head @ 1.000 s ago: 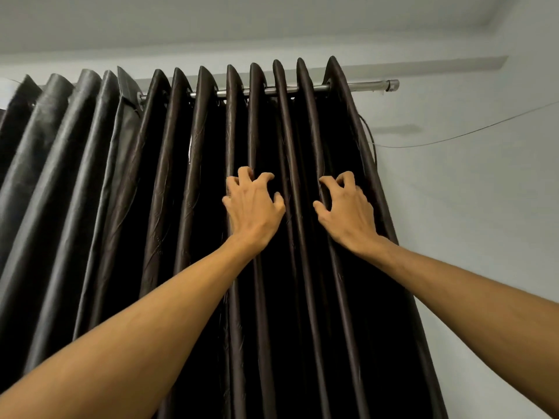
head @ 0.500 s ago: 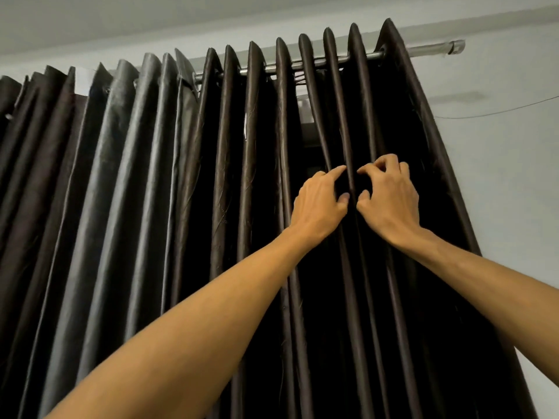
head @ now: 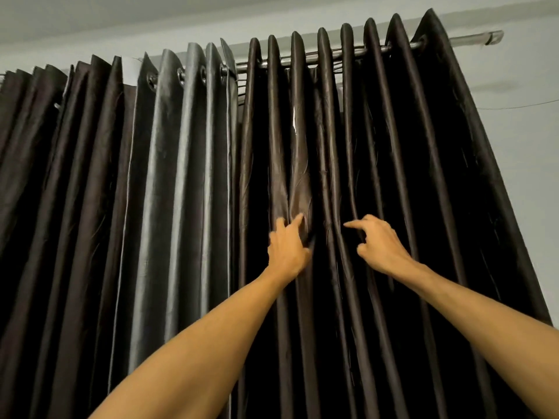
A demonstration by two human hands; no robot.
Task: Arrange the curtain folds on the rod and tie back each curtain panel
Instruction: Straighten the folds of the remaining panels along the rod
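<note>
A glossy dark-brown curtain panel [head: 423,176], hung in deep rounded folds from a metal rod [head: 469,40], is shown; one fold is hooked between index finger and thumb of the right hand [head: 381,246]; the blurred left hand [head: 287,249] is pressed on a creased fold, grip indiscernible.

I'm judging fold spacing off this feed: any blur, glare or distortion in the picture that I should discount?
Head view: motion blur smears the left hand; the right hand is sharper. Head view: grey sheen glares off the left curtain panel; the right curtain panel is dark, its valleys lost in shadow. Head view: the wide angle fans both panels outward.
</note>
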